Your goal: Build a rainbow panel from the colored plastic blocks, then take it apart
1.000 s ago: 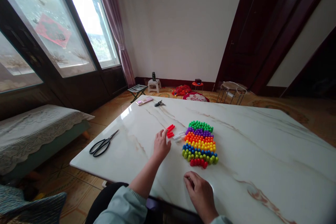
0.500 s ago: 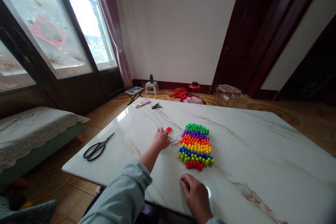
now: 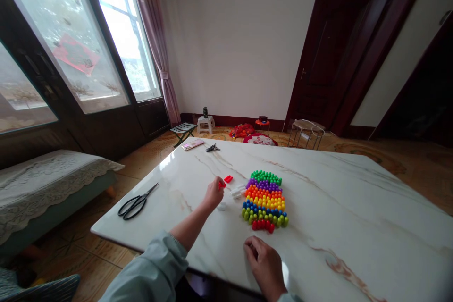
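Note:
My left hand (image 3: 214, 192) is closed on a small red plastic piece (image 3: 222, 184), its fingertips pinched just above the table. Another red piece (image 3: 228, 179) lies beyond the fingertips. Right of the hand are several clear, whitish pieces (image 3: 238, 191), and a small white item (image 3: 221, 206) sits by the wrist. A panel of colored beads (image 3: 265, 204) in green, purple, orange, yellow, blue and olive rows ends in a short row of red beads (image 3: 263, 225) on the near side. Below it, my right hand (image 3: 264, 264) rests on the table with curled fingers; whatever they hold is hidden.
Black-handled scissors (image 3: 136, 205) lie on the left of the marble-patterned table (image 3: 336, 203). A phone (image 3: 193, 144) and dark pliers (image 3: 213, 148) are near its far edge. Stools and a red bag (image 3: 242, 130) are on the floor beyond.
My left hand has drawn slightly back toward me with one red piece, uncovering the white item by the wrist. The other red piece stays on the table. My right hand is nearly still.

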{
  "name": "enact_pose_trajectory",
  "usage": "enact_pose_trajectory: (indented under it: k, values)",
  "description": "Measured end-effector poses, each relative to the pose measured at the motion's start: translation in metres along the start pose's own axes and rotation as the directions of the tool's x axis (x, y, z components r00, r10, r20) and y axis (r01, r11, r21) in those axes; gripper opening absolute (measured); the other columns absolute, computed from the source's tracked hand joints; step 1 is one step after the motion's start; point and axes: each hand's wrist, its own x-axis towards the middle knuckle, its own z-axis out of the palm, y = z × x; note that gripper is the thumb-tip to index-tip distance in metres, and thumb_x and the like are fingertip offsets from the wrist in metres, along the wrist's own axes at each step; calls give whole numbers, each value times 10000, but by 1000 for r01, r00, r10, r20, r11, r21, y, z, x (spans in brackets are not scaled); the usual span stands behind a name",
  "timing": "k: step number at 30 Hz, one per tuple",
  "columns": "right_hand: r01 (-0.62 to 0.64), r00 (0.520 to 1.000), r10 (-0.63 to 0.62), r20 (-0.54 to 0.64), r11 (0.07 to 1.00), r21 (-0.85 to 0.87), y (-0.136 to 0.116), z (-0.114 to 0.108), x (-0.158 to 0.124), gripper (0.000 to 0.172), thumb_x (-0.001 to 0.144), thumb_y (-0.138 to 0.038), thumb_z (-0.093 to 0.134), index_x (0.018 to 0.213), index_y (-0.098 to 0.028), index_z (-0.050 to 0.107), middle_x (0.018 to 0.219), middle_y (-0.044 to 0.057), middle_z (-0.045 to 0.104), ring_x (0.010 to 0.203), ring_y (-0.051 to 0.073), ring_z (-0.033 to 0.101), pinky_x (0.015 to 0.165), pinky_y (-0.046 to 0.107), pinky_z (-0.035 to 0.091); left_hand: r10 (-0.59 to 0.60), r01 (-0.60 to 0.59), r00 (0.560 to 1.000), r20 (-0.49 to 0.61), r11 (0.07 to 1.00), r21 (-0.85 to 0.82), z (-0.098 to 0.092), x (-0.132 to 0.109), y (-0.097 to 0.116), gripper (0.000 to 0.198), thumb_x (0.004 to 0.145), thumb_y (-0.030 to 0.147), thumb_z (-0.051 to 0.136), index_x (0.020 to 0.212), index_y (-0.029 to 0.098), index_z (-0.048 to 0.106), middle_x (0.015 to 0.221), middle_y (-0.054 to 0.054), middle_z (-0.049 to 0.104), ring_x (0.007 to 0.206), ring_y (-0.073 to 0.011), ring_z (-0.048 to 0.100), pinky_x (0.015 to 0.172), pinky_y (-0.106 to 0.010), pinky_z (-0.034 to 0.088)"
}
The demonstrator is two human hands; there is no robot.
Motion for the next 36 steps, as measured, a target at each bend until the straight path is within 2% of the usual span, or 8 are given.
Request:
enact_pose_trajectory:
  k: [4, 8, 13, 17, 22, 26, 32, 36]
  values:
    - [8, 1000, -8, -16, 1000, -2, 1, 1, 0, 235, 896, -254, 426, 790, -238, 635, 737, -1, 679, 658, 137, 641, 608, 211, 424, -158, 258, 964, 216, 758, -599, -4, -45, 9, 423, 762, 218, 608, 1157, 200, 456, 941, -74, 684, 743, -133, 635, 580, -206, 419]
    - [9, 1000, -9, -13, 1000, -2, 0, 1, -1, 226, 892, -254, 433, 795, -240, 636, 742, 0, 681, 649, 136, 640, 593, 208, 419, -165, 298, 952, 257, 687, -663, -7, -69, 10, 532, 658, 373, 713, 1142, 215, 558, 941, -63, 680, 721, -109, 595, 534, -177, 373]
    - [2, 1000, -2, 7, 1000, -8, -1, 0, 0, 222, 898, -252, 427, 793, -243, 622, 746, -2, 674, 657, 137, 635, 605, 209, 419, -234, 214, 972, 10, 872, -440, -8, -23, 9, 398, 642, 424, 723, 932, 184, 593, 678, 20, 581, 575, -90, 504, 506, -185, 338]
    - [-4, 1000, 4, 0, 1000, -16, -1, 0, 0, 229, 901, -256, 421, 789, -243, 620, 740, -2, 670, 656, 137, 637, 605, 210, 421, -51, 52, 975, -218, 999, -4, -3, 34, 13, 217, 660, 257, 721, 794, 178, 570, 681, 19, 576, 664, -125, 543, 622, -224, 386]
    - [-2, 1000, 2, -23, 1000, -7, 1, 4, -1, 206, 882, -237, 440, 758, -243, 605, 715, -12, 661, 636, 130, 628, 579, 202, 401, 47, 2, 994, -103, 903, 430, 22, 69, 15, 172, 734, 205, 678, 874, 176, 581, 951, -59, 623, 903, -172, 574, 758, -250, 399]
    - [-12, 1000, 12, -28, 1000, -1, 2, 4, 0, 201, 875, -229, 446, 753, -243, 604, 706, -12, 661, 633, 130, 624, 579, 200, 391, 7, 5, 1000, -22, 872, 490, 38, 70, 7, 110, 771, 182, 635, 864, 168, 581, 977, -77, 613, 962, -196, 565, 806, -267, 395]
    - [-24, 1000, 24, -6, 1000, -11, 1, 1, 3, 193, 875, -232, 453, 767, -244, 613, 703, -13, 672, 630, 132, 628, 583, 202, 388, -11, 29, 999, -51, 931, 365, 26, 54, 11, 113, 768, 208, 639, 845, 169, 566, 864, -46, 622, 864, -163, 583, 752, -253, 424]
    - [-24, 1000, 24, 3, 999, -39, 1, 1, 4, 204, 884, -234, 434, 790, -250, 614, 717, -18, 684, 638, 136, 635, 576, 216, 381, -139, 148, 989, 55, 964, -221, 8, 12, 28, 267, 708, 309, 718, 800, 167, 512, 700, 19, 550, 635, -102, 551, 608, -227, 448]
